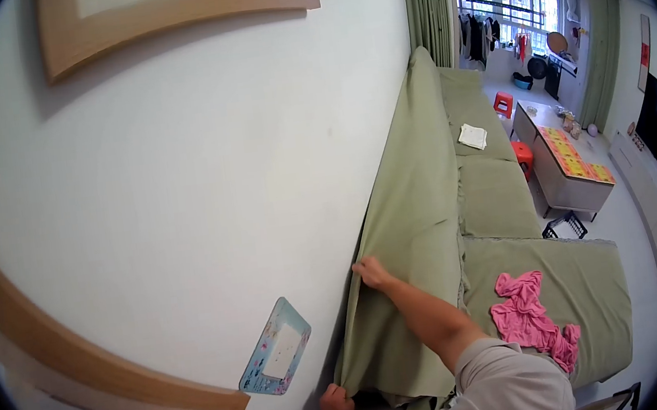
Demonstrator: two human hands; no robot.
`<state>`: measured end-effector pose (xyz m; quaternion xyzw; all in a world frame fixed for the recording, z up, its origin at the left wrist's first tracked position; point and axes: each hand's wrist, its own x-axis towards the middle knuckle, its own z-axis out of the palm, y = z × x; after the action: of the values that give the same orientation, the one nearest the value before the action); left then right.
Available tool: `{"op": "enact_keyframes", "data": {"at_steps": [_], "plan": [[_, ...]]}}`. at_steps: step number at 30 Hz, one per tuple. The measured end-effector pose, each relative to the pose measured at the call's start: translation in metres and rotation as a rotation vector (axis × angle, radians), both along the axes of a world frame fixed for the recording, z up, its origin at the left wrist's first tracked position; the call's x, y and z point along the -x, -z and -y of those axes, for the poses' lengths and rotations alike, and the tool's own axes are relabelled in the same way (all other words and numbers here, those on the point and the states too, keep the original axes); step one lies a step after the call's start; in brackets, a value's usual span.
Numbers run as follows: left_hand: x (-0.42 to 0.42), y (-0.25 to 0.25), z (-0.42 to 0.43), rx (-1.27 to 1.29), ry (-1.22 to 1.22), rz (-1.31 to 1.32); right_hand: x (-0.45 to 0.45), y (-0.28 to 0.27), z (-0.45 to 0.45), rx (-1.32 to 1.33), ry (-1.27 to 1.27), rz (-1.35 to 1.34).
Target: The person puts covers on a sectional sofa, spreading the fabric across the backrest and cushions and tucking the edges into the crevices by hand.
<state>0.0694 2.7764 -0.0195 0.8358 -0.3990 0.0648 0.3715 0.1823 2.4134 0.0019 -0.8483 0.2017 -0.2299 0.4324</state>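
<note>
Clearly, green cover (pixel 405 220) in right hand (pixel 371 272), corner seemingly in left hand (pixel 336 406).

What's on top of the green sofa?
A crumpled pink garment lies on the nearest seat; a small white pile, paper or cloth, I can't tell which, lies farther along. The green cover hides whatever is beneath it.

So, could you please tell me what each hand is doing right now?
Left hand: closed, holding the lower corner of the green cover.
Right hand: closed, holding the cover's edge by the wall.
</note>
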Motion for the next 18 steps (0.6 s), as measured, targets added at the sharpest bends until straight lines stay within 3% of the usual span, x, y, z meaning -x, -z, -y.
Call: {"op": "enact_keyframes", "data": {"at_steps": [3,6,7,10,12,14,18], "plan": [[0.003,0.014,-0.007,-0.123,0.006,-0.069,-0.010,0.051,0.005,0.181,-0.045,-0.374],[0.000,0.025,0.002,-0.268,-0.015,-0.069,-0.013,0.054,0.009,0.269,-0.176,-0.599],[-0.003,0.027,-0.001,-0.304,-0.010,-0.035,-0.016,0.058,0.004,0.244,-0.085,-0.627],[-0.005,0.025,-0.002,-0.382,-0.066,-0.030,-0.015,0.066,0.008,0.266,-0.159,-0.633],[-0.011,0.066,-0.007,-0.308,-0.107,-0.069,-0.016,0.074,-0.002,0.286,-0.253,-0.589],[-0.008,0.032,0.003,-0.221,-0.147,-0.134,0.008,0.008,-0.038,0.302,-0.396,-0.689],[-0.006,0.016,0.000,-0.202,-0.211,-0.121,0.097,-0.054,-0.109,0.416,-0.475,-0.239]]}}
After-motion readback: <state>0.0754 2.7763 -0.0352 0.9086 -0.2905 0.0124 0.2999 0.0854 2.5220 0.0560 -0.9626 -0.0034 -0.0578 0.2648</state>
